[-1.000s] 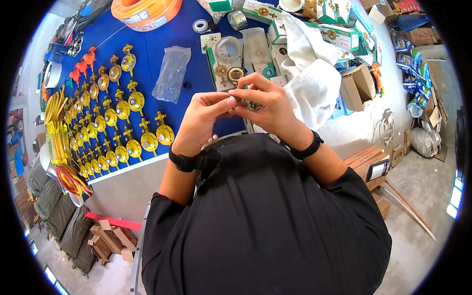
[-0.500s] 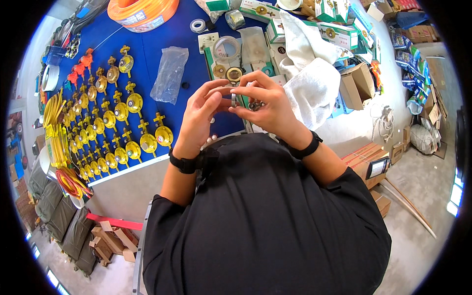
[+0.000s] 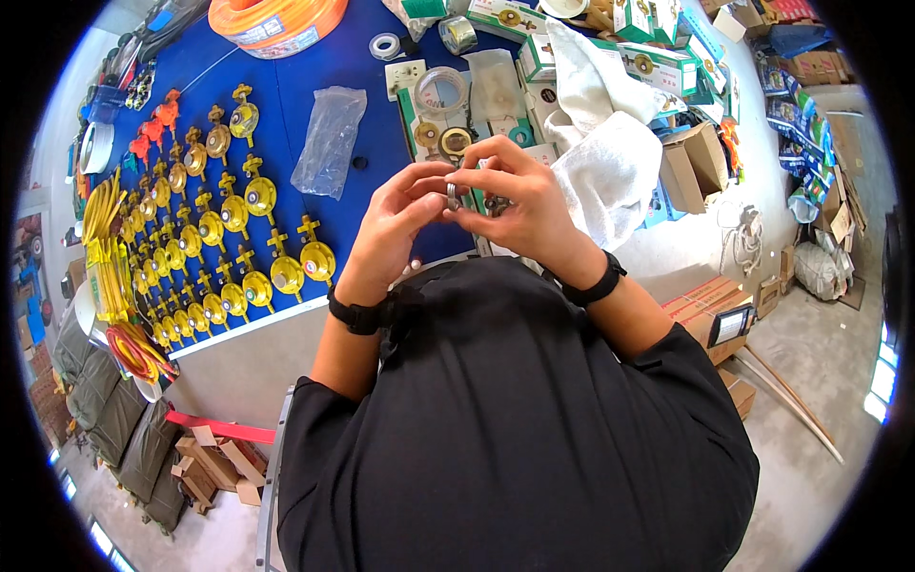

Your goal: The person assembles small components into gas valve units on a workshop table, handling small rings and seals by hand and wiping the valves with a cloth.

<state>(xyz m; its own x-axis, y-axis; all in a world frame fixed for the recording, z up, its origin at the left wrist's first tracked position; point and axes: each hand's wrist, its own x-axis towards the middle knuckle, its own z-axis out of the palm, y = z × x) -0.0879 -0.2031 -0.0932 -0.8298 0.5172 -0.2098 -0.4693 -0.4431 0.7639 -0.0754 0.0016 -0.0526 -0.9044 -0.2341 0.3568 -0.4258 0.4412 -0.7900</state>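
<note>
Over the near edge of the blue table, my two hands meet around a small silvery metal ring (image 3: 452, 194), held upright. My right hand (image 3: 519, 198) pinches it between thumb and forefinger; more small metal pieces (image 3: 495, 204) show under its curled fingers, too hidden to name. From the other side, my left hand (image 3: 396, 217) has its thumb and bent fingers closed against the ring. Just beyond the fingers lies a round black-and-brass part (image 3: 455, 142) on green-and-white boxes. To the left, yellow gas regulators (image 3: 259, 195) stand in rows.
A clear plastic bag (image 3: 328, 143) lies beside a small black cap (image 3: 359, 163). White cloth (image 3: 610, 162) covers boxes on the right. Farther back are an orange hose coil (image 3: 276, 24), tape rolls (image 3: 457, 34) and a white socket plate (image 3: 405, 79). Yellow strips (image 3: 107, 257) hang at the left.
My left thumb and fingers have drawn closer to the metal ring and now press against it. My right hand keeps its pinch nearly in place.
</note>
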